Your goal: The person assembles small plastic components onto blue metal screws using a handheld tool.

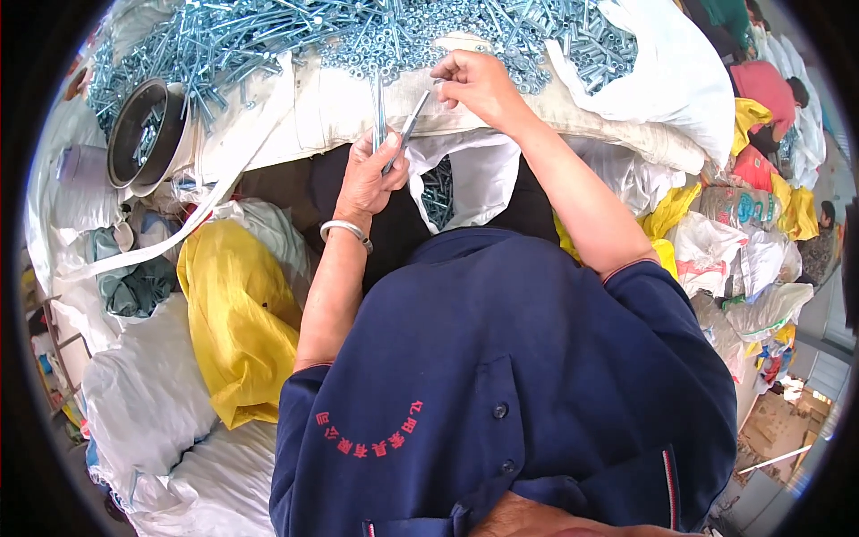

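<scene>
Where the near worktop edge (309,125) lies bare, far-pointing bolts (379,107) are clasped by the left grip (376,174); the right grip (480,88) is curled, hold unclear.

From my remote seat I see a crumpled yellow sack (237,313) slumped between eight and nine o'clock, just beside a bulky white sack (148,376) at eight. At nine o'clock I make out a bunched dark-green cloth (134,282), and farther out, toward half past nine, a pale purple container (80,168) partly wrapped in translucent plastic. Across at three o'clock, a white bag with red marks (707,242) sits among a heap of others, near a yellow bag (799,210) farther out. A person in a pinkish-red top (762,94) bends over at two o'clock; brown cardboard (771,430) lies at four.
</scene>
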The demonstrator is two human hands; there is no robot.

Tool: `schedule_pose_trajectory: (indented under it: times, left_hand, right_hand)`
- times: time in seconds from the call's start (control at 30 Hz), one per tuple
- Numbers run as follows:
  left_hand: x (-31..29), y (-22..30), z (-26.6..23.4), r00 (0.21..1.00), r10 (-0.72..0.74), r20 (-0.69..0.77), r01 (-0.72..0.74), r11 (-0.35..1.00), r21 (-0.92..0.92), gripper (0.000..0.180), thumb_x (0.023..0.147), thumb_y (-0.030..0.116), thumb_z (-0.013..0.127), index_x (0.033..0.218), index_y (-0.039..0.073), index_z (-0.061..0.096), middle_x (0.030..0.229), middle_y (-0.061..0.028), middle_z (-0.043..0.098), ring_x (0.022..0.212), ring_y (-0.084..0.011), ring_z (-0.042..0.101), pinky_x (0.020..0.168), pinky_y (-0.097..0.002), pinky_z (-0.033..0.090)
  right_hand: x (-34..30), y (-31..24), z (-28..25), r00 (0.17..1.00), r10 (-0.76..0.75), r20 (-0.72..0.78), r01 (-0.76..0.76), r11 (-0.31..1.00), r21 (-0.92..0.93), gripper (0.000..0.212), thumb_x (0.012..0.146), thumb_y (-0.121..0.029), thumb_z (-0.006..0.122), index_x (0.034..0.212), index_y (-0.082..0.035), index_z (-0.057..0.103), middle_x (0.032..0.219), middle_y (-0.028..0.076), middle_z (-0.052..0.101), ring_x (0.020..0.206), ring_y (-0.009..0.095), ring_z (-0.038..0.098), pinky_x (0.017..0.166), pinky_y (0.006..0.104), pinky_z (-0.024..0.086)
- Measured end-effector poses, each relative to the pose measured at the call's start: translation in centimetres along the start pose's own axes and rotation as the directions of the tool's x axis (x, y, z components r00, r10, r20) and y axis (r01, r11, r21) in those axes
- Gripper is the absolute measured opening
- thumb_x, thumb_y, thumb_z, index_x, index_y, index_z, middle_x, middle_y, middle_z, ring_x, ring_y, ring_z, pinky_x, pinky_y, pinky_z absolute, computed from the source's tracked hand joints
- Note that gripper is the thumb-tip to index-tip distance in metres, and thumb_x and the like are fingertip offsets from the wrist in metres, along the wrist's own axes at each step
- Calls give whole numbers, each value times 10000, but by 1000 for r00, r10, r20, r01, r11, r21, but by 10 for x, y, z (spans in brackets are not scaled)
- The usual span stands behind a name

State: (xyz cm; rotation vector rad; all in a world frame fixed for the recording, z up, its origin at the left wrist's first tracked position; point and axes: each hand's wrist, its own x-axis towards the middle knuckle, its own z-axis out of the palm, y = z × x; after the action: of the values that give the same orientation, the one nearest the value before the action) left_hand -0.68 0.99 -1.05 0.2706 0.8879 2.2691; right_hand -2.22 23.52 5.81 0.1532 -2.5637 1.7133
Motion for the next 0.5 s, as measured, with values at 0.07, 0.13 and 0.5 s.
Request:
schedule_pose_trajectory:
  times: [0.07, 0.13, 0.5]
  left_hand:
    - [-1, 0, 2, 997, 2, -83, -1, 1000, 10, 133, 922, 194, 670, 894, 99, 581, 623, 3, 524, 409, -53, 319, 397, -220, 216]
    - [0, -2, 3, 996, -2, -86, 5, 999, 41, 136, 914, 183, 679, 883, 96, 579, 615, 3, 523, 409, -53, 327, 396, -219, 218]
    - [0, -9, 4, 987, 70, -143, -48, 987, 152, 162, 891, 155, 708, 857, 87, 565, 597, 10, 495, 420, -52, 338, 393, -222, 219]
  right_hand:
    - [-11, -13, 2, 998, 59, 21, -61, 993, 97, 191, 836, 1, 627, 1016, 62, 611, 853, 97, 668, 718, 123, 654, 654, 246, 523]
    - [-20, -24, 7, 999, 36, -4, -34, 980, 194, 189, 833, 32, 616, 1016, 76, 598, 874, 110, 670, 751, 153, 674, 689, 256, 538]
    - [-47, -33, 27, 895, -431, -116, 335, 820, -464, 168, 846, 13, 620, 1012, 5, 601, 918, 109, 621, 869, 216, 674, 730, 291, 546]
